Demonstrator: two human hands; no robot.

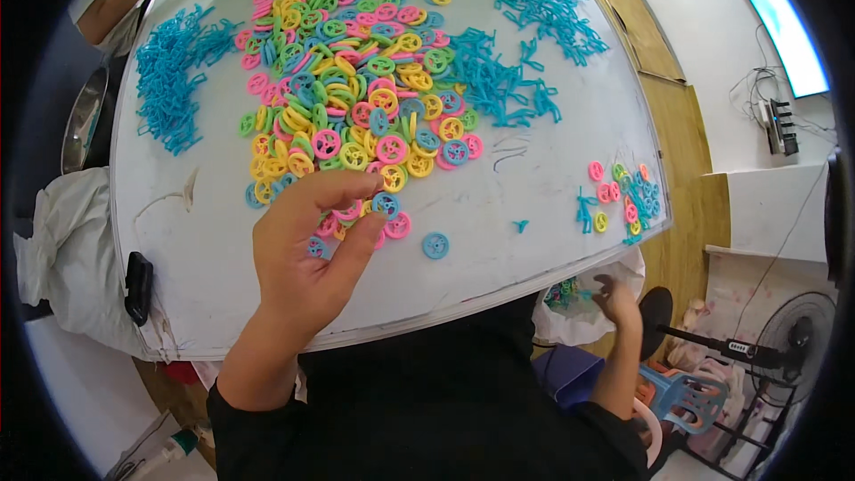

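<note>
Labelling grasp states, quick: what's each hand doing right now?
Left hand: fingers pinched on a small blue plastic wheel-shaped ring, over the white table.
Right hand: below the table edge, fingers curled; contents cannot be told.

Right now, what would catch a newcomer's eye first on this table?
The big heap of pink, yellow, green and blue plastic wheels across the middle of the white table, flanked by piles of blue sticks. The left hand hovers over the wheels at the heap's near edge; the right hand is below the table edge.
</note>
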